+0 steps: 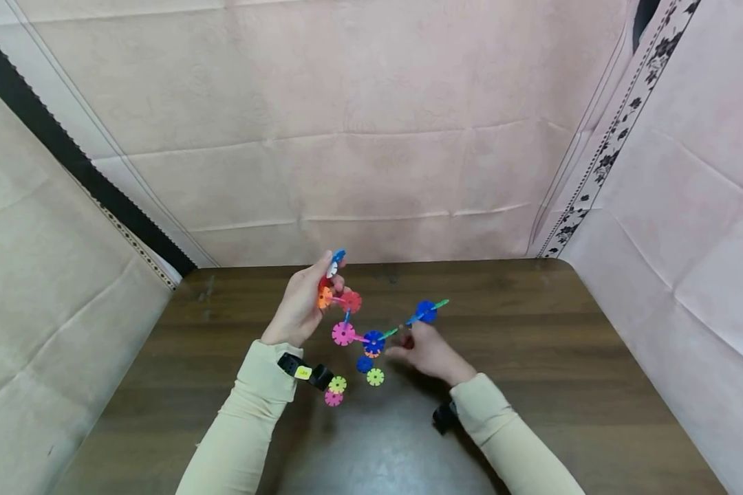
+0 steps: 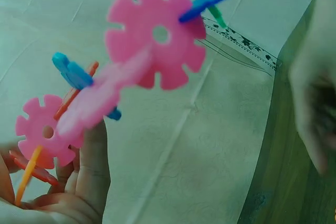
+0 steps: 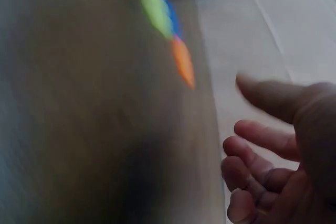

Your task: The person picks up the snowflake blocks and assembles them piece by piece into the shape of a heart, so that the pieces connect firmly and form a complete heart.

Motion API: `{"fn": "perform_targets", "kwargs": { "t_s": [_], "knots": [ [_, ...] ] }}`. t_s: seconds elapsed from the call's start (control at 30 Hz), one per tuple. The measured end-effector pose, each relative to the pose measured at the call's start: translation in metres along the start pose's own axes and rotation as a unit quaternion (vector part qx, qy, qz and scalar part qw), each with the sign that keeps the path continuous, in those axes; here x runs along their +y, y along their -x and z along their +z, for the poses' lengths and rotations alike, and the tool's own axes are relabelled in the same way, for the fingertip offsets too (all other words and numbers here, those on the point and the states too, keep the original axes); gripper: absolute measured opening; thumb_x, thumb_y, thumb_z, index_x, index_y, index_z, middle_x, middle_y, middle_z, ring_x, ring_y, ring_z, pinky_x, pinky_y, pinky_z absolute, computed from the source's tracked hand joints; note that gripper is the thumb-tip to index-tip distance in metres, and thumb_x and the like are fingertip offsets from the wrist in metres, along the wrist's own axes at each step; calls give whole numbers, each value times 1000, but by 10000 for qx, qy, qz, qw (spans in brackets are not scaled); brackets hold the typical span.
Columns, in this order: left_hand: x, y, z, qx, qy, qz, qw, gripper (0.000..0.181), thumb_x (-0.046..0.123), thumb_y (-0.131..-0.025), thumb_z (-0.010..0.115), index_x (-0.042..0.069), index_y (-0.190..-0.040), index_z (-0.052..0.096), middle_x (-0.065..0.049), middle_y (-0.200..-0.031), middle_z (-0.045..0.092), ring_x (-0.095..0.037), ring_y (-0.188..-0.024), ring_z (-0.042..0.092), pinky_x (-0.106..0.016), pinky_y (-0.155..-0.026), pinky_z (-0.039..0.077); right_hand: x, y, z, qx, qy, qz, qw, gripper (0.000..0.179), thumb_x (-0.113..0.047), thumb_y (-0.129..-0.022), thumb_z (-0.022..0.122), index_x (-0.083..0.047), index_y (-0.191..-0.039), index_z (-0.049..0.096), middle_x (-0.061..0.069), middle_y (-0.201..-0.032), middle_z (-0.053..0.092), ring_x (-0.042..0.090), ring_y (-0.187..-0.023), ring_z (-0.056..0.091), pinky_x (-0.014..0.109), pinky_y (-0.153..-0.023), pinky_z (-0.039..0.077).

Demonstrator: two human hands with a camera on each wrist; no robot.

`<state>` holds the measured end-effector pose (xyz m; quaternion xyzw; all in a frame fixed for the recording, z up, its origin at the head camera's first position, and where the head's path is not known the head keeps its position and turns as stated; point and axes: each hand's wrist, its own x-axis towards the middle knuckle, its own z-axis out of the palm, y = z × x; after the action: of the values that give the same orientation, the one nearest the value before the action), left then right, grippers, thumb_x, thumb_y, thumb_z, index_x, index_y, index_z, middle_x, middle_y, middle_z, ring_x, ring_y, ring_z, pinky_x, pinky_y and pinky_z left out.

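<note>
One branching, multicoloured chain of notched plastic discs [image 1: 343,334], held above the wood-grained worktop [image 1: 545,344], one end pinched in the left hand [image 1: 299,306]. One right hand [image 1: 431,355], beside the chain, fingers [image 3: 236,172] loosely bent.

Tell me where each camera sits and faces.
Head: head-worn, facing forward and down at linked notched discs, left hand, right hand and sleeves.
Left wrist: worn there, facing the discs, left hand and blurred right hand.
Right wrist: worn there, facing the right hand and blurred discs.
Head and left wrist share both hands.
</note>
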<state>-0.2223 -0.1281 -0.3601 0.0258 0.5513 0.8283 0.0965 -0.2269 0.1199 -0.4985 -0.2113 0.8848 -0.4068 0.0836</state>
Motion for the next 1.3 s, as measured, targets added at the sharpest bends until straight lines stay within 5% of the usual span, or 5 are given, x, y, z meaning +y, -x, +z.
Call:
{"fn": "perform_targets", "kwargs": {
  "t_s": [0.17,0.43,0.87,1.17,1.3],
  "knots": [
    [0,0,1,-20,107,-51,9999,53,44,-94,59,0,-123,56,-5,-84,65,-12,-74,62,-18,-68,53,-24,4,28,-730,682,-347,9944,39,-39,-80,79,-9,-89,55,3,-86,49,14,-77,43,28,-64,41],
    [-2,2,3,-220,512,56,9984,38,33,-103,47,-1,-119,53,-5,-76,61,-13,-67,60,-22,-66,54,-28,6,37,-785,1219,-861,9857,29,-24,-83,78,-10,-96,57,4,-94,52,12,-84,46,27,-72,46],
    [-3,2,4,-180,303,-7,9994,40,24,-105,35,-1,-129,53,-5,-78,63,-13,-67,58,-21,-65,53,-26,10,31,-771,1014,-66,9918,27,-27,-84,77,-10,-87,56,-4,-73,52,8,-60,49,25,-55,45],
    [-1,1,5,-598,572,-411,9957,55,52,-96,51,5,-124,50,-5,-78,58,-14,-60,61,-23,-60,55,-25,16,28,-397,1263,-1140,9846,23,-19,-84,77,-10,-83,57,-4,-75,53,8,-68,50,24,-60,47],
    [-2,2,7,-592,383,-571,9959,56,48,-92,59,8,-131,53,-3,-72,52,-12,-50,54,-20,-51,49,-22,14,25,-376,716,-747,9939,18,-20,-84,77,-9,-84,62,-1,-85,58,11,-76,53,28,-67,52]
  ]
}}
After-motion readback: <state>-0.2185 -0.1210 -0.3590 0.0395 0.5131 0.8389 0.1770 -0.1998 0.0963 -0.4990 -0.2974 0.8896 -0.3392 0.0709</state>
